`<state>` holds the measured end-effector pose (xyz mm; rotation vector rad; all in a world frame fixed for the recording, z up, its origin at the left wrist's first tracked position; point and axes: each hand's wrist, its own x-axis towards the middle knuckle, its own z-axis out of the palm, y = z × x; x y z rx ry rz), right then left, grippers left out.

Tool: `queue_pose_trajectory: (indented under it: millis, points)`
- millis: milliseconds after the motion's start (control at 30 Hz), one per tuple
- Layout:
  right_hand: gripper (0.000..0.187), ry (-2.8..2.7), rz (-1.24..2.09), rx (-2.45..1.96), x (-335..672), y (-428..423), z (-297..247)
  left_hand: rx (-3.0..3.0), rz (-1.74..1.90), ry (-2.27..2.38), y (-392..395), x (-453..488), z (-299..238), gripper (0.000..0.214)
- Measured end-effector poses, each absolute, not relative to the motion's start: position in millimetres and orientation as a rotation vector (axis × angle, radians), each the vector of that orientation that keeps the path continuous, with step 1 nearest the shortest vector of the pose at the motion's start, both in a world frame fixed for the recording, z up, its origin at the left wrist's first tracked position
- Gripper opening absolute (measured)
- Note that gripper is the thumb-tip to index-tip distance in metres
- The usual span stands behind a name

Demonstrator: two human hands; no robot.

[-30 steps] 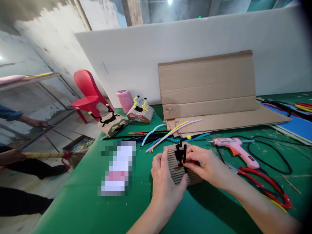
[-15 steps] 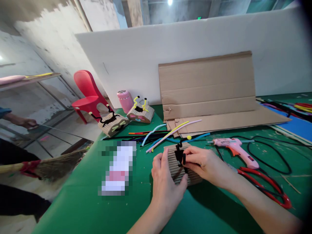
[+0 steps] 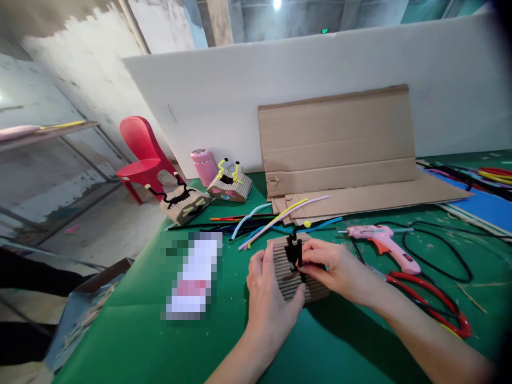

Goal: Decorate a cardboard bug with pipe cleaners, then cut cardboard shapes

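A small corrugated cardboard house-like craft (image 3: pixel 282 269) with a dark opening rests on the green table. My left hand (image 3: pixel 266 296) is wrapped round its near left side, thumb along the front edge. My right hand (image 3: pixel 340 269) pinches a black pipe cleaner (image 3: pixel 300 250) that stands up beside the opening. Its lower end is partly hidden by my fingers. At the far edge of the opening, another black stem with a yellow tip (image 3: pixel 307 224) sticks up.
Loose pipe cleaners (image 3: pixel 276 221) lie behind the craft. A pink glue gun (image 3: pixel 386 242) and red-handled pliers (image 3: pixel 436 298) are to the right. Two similar crafts (image 3: pixel 186 205) and a pink cup (image 3: pixel 204 166) stand back left. Folded cardboard (image 3: pixel 340 144) leans behind.
The pipe cleaner in my right hand now stands more upright and shows more length. My left hand stays on the craft. At left, the broom and the other person's hand have left view; a dustpan shows.
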<state>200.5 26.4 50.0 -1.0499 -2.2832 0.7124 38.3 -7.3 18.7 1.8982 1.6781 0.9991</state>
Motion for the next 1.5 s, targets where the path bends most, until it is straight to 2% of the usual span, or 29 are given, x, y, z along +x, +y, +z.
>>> queue_pose_trajectory:
  millis: [1200, 1300, 1500]
  points:
    - [0.013, -2.3, 0.669, -1.027, 200, 25, 50, 2.017, 0.939, 1.814, -10, 39, 21, 0.077]
    - [0.012, -2.301, 0.678, -1.022, 200, 25, 50, 2.068, 0.943, 1.85, -12, 39, 23, 0.07]
    - [0.013, -2.305, 0.665, -1.025, 200, 24, 52, 2.145, 0.928, 1.742, -12, 41, 29, 0.03]
